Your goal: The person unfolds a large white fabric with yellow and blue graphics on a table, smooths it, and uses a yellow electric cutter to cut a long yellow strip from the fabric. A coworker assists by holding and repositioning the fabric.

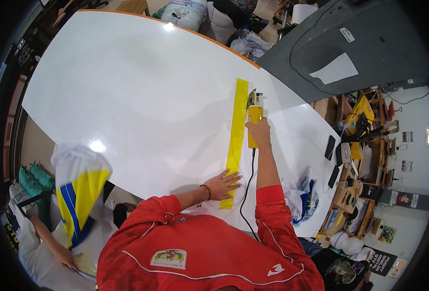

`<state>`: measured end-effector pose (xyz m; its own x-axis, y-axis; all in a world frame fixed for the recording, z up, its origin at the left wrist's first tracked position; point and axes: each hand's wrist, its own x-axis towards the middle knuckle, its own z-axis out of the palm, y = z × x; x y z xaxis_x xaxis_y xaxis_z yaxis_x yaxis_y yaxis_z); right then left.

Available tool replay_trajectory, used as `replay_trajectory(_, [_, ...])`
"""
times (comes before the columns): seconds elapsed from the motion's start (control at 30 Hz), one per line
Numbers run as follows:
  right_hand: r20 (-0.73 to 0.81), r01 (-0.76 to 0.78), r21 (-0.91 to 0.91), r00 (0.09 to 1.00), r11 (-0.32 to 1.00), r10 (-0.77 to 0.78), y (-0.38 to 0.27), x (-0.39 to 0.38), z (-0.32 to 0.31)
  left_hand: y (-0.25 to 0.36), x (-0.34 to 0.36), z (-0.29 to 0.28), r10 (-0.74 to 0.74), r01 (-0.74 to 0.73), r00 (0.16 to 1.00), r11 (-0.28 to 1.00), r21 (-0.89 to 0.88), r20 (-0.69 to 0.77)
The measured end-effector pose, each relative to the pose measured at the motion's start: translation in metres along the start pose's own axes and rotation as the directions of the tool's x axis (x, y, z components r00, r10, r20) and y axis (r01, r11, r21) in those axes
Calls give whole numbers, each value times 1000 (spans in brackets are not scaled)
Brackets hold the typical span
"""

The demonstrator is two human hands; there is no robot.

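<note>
My right hand (259, 131) is wrapped round the yellow body of a hand-held electric fabric cutter (255, 115). Its metal blade head (253, 97) points away from me, close beside the right edge of a long yellow strip (237, 121). A black cord trails from the cutter's near end towards my body. The strip lies flat on a large white table (127, 82); its material I cannot make out for certain. Near the strip's close end, my left hand (220, 186) rests flat with fingers spread, several of them across the yellow.
Crumpled white and blue cloth (304, 199) lies at the table's right side, with black devices (330, 147) and cables beyond. A grey panel (340, 53) borders the far right. At left, another person's arm (54, 242) is near yellow, blue and white fabric (81, 199). Stuffed sacks (185, 13) stand behind the table.
</note>
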<state>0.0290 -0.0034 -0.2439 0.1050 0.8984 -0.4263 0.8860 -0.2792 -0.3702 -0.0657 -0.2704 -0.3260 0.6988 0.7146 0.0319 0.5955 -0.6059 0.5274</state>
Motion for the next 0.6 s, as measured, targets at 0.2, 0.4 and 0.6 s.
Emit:
replay_trajectory(0.2, [2,5,-1,1000,1000,-5,0,4,0,3,-1,-1,-5,5,1000,1000,0,15])
replay_trajectory(0.4, [-7,11,-1,1000,1000,-11,-4,6,-1,5,-2,2,-8,8,1000,1000,-1,5])
replay_trajectory(0.6, [-4,10,-8,1000,1000,-10,-9,12,-4,4,-2,1,-8,8,1000,1000,-3,7])
